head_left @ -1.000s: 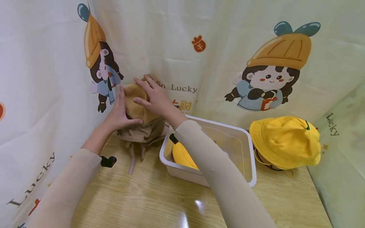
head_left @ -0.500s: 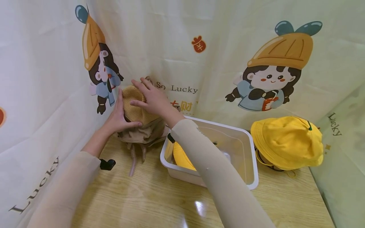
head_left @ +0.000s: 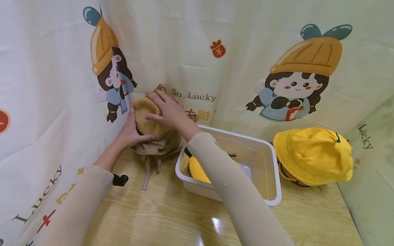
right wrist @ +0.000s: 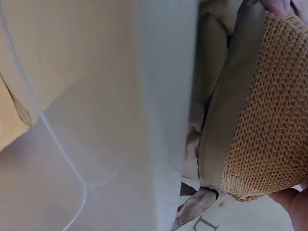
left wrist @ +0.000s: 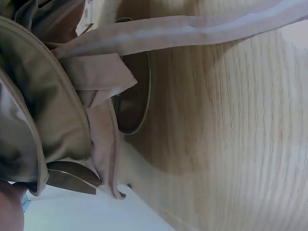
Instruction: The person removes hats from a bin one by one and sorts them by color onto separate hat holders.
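A mustard knit hat (head_left: 149, 118) sits on top of a brown fabric hat (head_left: 164, 141) with hanging tie straps, in the far left corner of the table. My left hand (head_left: 130, 131) lies along the knit hat's left side, fingers fairly straight and thumb across the front. On its upper right side rests my right hand (head_left: 167, 109), fingers spread. The right wrist view shows the coarse weave of the knit hat (right wrist: 269, 110) above the brown fabric. In the left wrist view, a pale strap (left wrist: 192, 31) trails from the brown brim (left wrist: 53, 96) over the wood.
Right of the stacked hats stands a white plastic bin (head_left: 274, 177) holding a yellow item (head_left: 198, 171), partly hidden by my right sleeve. A yellow bucket hat (head_left: 314, 155) sits farther right on a stand. Printed curtains (head_left: 237, 68) enclose the wooden table (head_left: 154, 215).
Both hands stay at the knit hat and have shifted slightly downward with it. The whole view has drifted a little, with the bin and yellow hat appearing slightly farther right.
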